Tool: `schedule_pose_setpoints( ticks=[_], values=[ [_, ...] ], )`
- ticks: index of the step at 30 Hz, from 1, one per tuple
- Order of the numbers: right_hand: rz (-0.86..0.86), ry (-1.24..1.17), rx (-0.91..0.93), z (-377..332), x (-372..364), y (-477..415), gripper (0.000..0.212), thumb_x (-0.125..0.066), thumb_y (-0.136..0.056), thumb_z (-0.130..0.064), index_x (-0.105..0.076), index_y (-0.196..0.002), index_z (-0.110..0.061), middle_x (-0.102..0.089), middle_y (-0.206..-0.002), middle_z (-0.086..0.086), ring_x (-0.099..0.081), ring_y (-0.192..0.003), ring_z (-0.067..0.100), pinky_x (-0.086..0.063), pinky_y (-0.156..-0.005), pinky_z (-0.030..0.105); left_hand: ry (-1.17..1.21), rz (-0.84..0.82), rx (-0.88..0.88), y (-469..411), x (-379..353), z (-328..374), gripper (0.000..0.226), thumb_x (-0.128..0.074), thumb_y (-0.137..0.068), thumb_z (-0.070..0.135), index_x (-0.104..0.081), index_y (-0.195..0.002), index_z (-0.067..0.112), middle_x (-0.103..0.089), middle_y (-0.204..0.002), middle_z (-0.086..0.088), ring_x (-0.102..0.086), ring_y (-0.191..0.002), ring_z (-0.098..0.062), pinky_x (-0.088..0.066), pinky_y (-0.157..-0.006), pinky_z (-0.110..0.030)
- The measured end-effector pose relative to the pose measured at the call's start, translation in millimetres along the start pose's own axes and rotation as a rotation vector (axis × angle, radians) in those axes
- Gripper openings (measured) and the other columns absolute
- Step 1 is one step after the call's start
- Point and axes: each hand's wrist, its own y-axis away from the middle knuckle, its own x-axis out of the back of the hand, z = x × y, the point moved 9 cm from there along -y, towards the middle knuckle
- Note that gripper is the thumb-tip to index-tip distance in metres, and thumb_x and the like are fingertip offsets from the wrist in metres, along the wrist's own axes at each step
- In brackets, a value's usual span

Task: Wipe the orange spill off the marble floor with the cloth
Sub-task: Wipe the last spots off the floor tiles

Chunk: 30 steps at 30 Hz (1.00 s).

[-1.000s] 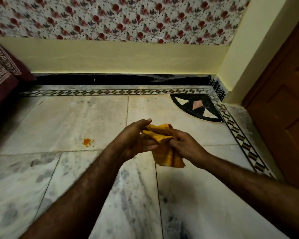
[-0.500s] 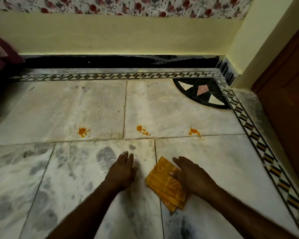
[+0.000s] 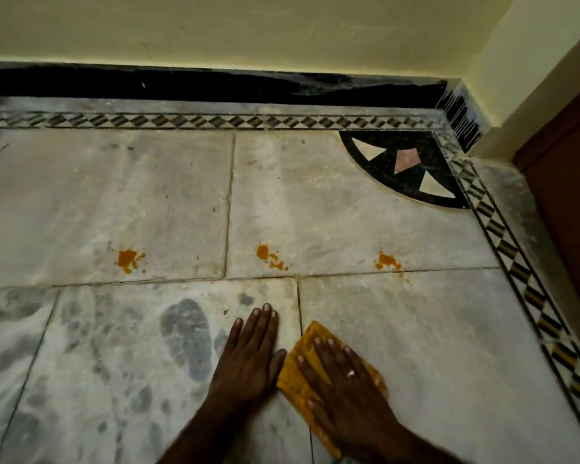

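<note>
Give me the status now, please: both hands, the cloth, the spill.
Left hand flat on bare floor, right hand flat on the cloth. Three orange spots unwiped, beyond the cloth. Nothing in between.

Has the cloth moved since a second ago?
Yes. It was held up in both hands; now the cloth lies flat on the floor across the tile joint, under the right hand, short of the middle orange spill.

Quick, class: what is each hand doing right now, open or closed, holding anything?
Left hand: open, flat on the floor, holding nothing.
Right hand: open, fingers straight, pressing the cloth on the floor.
</note>
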Motion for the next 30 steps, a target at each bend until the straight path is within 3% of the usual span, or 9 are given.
schedule_pose_setpoints(
  ticks=[5,11,15,18,21,23,26,30],
  values=[
    [0.031,-0.038,-0.002,21.3,14.7,-25.8,0.071,-0.041,-0.097,-0.054,-0.018,-0.159,-0.029,-0.017,-0.167,0.009,-0.016,-0.153,0.029,-0.019,-0.119,0.047,0.038,0.039,0.076,-5.3,-0.9,-1.9,0.064,-0.021,-0.104,0.049,-0.029,-0.156,0.012,-0.024,-0.165,-0.008,-0.022,-0.153,-0.023,-0.019,-0.12,-0.048],
    [0.053,0.016,-0.191,100.5,32.0,-81.2,0.07,-0.017,-0.099,-0.066,-0.004,-0.16,-0.034,-0.001,-0.168,0.005,-0.004,-0.155,0.026,-0.013,-0.122,0.046,0.028,0.061,0.101,-20.7,1.1,-0.4,0.069,-0.024,-0.102,0.052,-0.03,-0.155,0.009,-0.025,-0.164,-0.011,-0.023,-0.152,-0.025,-0.016,-0.121,-0.047],
    [0.084,-0.007,-0.354,123.7,28.5,-65.4,0.07,-0.016,-0.099,-0.063,-0.013,-0.16,-0.028,-0.008,-0.168,0.01,-0.011,-0.154,0.029,-0.013,-0.121,0.046,0.032,0.069,0.101,-36.6,4.5,2.2,0.072,-0.024,-0.102,0.055,-0.03,-0.155,0.007,-0.024,-0.164,-0.012,-0.022,-0.152,-0.026,-0.018,-0.12,-0.048],
    [0.15,-0.032,-0.517,111.5,13.6,-34.6,0.07,-0.013,-0.101,-0.055,-0.028,-0.157,-0.015,-0.02,-0.164,0.02,-0.024,-0.15,0.039,-0.022,-0.119,0.054,0.055,0.091,0.102,-49.8,7.1,5.0,0.073,-0.024,-0.102,0.055,-0.033,-0.154,0.005,-0.026,-0.164,-0.014,-0.024,-0.151,-0.028,-0.021,-0.119,-0.048],
    [0.185,0.004,-0.433,72.0,4.4,-27.3,0.066,-0.024,-0.1,-0.049,-0.035,-0.154,-0.013,-0.026,-0.161,0.023,-0.028,-0.147,0.043,-0.028,-0.115,0.059,0.068,0.122,0.117,-53.8,9.0,5.4,0.072,-0.027,-0.101,0.055,-0.031,-0.154,0.006,-0.025,-0.164,-0.013,-0.022,-0.152,-0.027,-0.022,-0.12,-0.049],
    [0.184,0.002,-0.314,56.0,8.0,-43.0,0.068,-0.036,-0.098,-0.05,-0.027,-0.157,-0.018,-0.02,-0.164,0.021,-0.02,-0.151,0.041,-0.022,-0.118,0.058,0.067,0.137,0.108,-53.8,9.0,6.1,0.073,-0.024,-0.102,0.055,-0.03,-0.155,0.006,-0.024,-0.164,-0.013,-0.02,-0.153,-0.026,-0.022,-0.121,-0.049],
    [0.193,0.014,-0.248,68.0,23.9,-77.7,0.07,-0.026,-0.1,-0.058,-0.013,-0.16,-0.024,-0.009,-0.167,0.016,-0.006,-0.154,0.034,-0.013,-0.122,0.054,0.058,0.145,0.102,-53.4,10.5,5.0,0.072,-0.03,-0.1,0.054,-0.029,-0.155,0.007,-0.024,-0.164,-0.012,-0.019,-0.153,-0.025,-0.021,-0.122,-0.049],
    [0.126,0.023,-0.373,125.9,31.9,-91.9,0.069,-0.017,-0.1,-0.06,-0.008,-0.16,-0.027,-0.003,-0.168,0.014,-0.004,-0.155,0.031,-0.009,-0.123,0.05,0.055,0.179,0.098,-51.6,12.9,5.0,0.073,-0.038,-0.098,0.053,-0.031,-0.155,0.007,-0.024,-0.164,-0.012,-0.021,-0.153,-0.025,-0.022,-0.122,-0.049]
  ],
)
